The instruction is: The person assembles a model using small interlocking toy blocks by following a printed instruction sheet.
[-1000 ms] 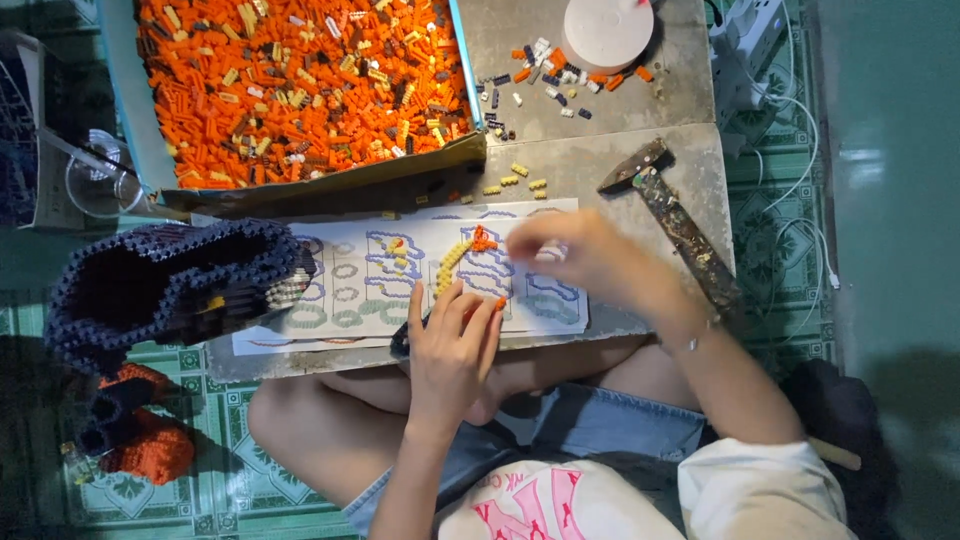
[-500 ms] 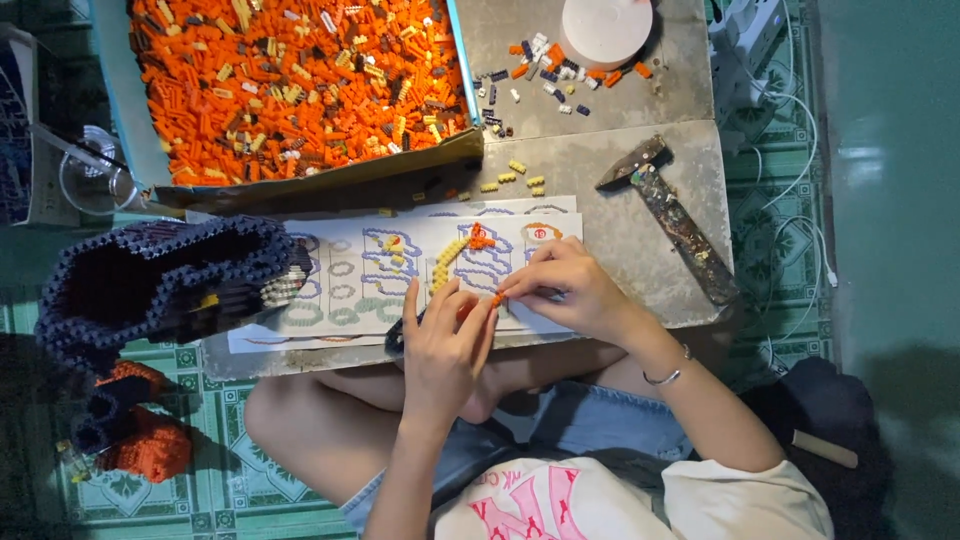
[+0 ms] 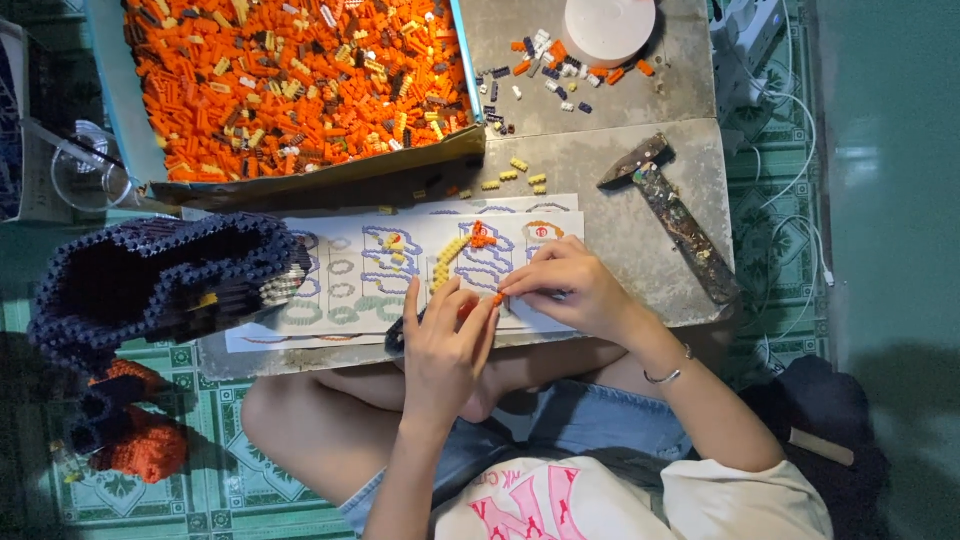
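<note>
Two hands met over the paper sheet (image 3: 350,290) near us: our right hand (image 3: 570,290) pinched a tiny orange brick (image 3: 496,298), and our left hand (image 3: 445,350) held its fingers narrow around a small dark piece. We thought it best to press slowly and keep both pieces straight

Light falls evenly from above on the grey stone bench (image 3: 610,170), bright in the middle and dimmer toward the frame's edges. The open box of orange plastic bricks (image 3: 290,80) looks vivid and saturated. The round white lid (image 3: 608,25) is nearly washed out. Deep shadow fills the hollow dark blue brick build (image 3: 150,280). The green patterned floor tiles (image 3: 230,480) sit in gloom; focus is slightly soft throughout.
</note>
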